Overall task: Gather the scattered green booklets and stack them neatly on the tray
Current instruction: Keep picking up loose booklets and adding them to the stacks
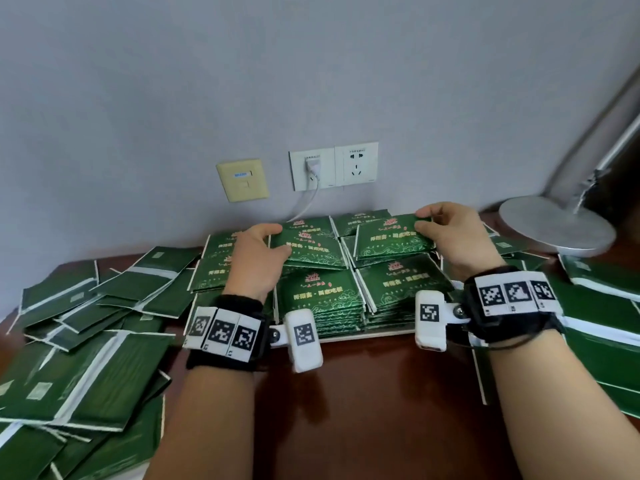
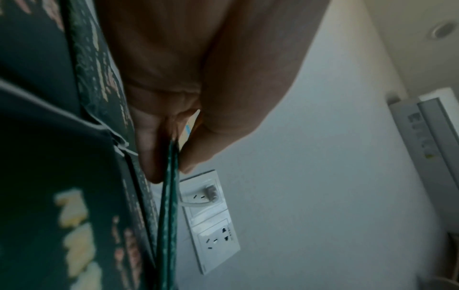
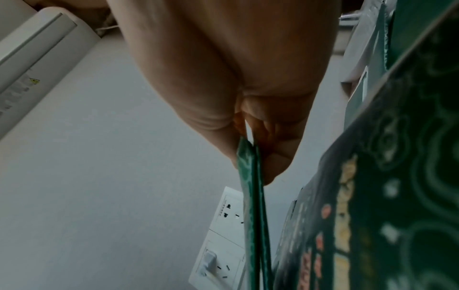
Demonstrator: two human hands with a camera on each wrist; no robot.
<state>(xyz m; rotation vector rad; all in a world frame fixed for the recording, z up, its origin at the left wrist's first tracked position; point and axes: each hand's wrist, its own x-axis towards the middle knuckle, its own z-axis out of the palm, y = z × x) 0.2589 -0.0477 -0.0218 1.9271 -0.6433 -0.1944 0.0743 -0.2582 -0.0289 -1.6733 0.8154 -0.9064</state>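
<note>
Loose green booklets (image 1: 86,382) heaped on desk (image 1: 374,403) L & R, backs up. Tray (image 1: 349,336) stacks (image 1: 322,299) face up, gold text unreadable, long axis L–R. L hand (image 1: 256,258) grip pinches booklet (image 1: 311,247); R hand (image 1: 457,237) grip pinches tilted booklet (image 1: 391,239), over far stacks.

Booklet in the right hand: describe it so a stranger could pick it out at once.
Start at the double wall socket; below it, stacks of green booklets sit on a tray against the wall. At the back right stack, the right hand pinches the booklet by its right edge. Unlike its flat neighbours, it is raised and tilted, gold title facing up.
</note>
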